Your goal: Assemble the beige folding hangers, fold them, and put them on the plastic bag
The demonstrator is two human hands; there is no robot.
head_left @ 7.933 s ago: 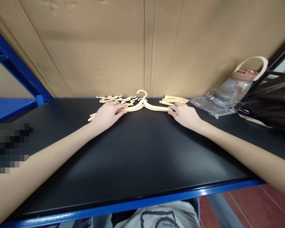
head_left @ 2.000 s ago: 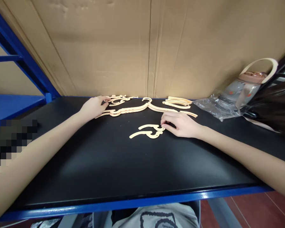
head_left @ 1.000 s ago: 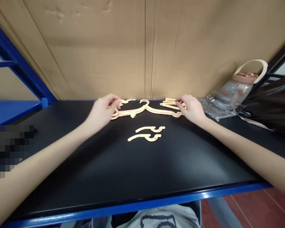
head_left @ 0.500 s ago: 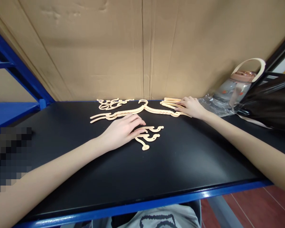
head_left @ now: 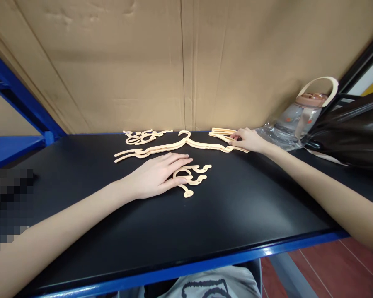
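Note:
Flat on the black tabletop, my left hand [head_left: 160, 176] is open. Its fingers are stretched and its thumb is apart, touching or covering part of a cream hook piece [head_left: 189, 193]. Beside its fingertips lie curved cream hanger pieces [head_left: 200, 179]. At the back right, my right hand [head_left: 248, 140] has its fingertips closed on one of the cream strips [head_left: 220, 132] in a small pile; the thumb's grip is partly hidden. A cream folding hanger [head_left: 174, 145], with its hook toward the back, lies between the hands.
More cream hook parts [head_left: 139, 136] lie at the back left against a cardboard wall [head_left: 112, 74]. A clear bottle [head_left: 301, 116] with a handle stands at the right, by crumpled plastic wrap [head_left: 267, 134] and a dark bag [head_left: 351, 132]. A blue edge [head_left: 236, 258] bounds the table front.
My left hand has opened a little over the hook pieces, showing more of the curved hook. The strips by my right fingers have spread apart slightly. The whole view has shifted a little.

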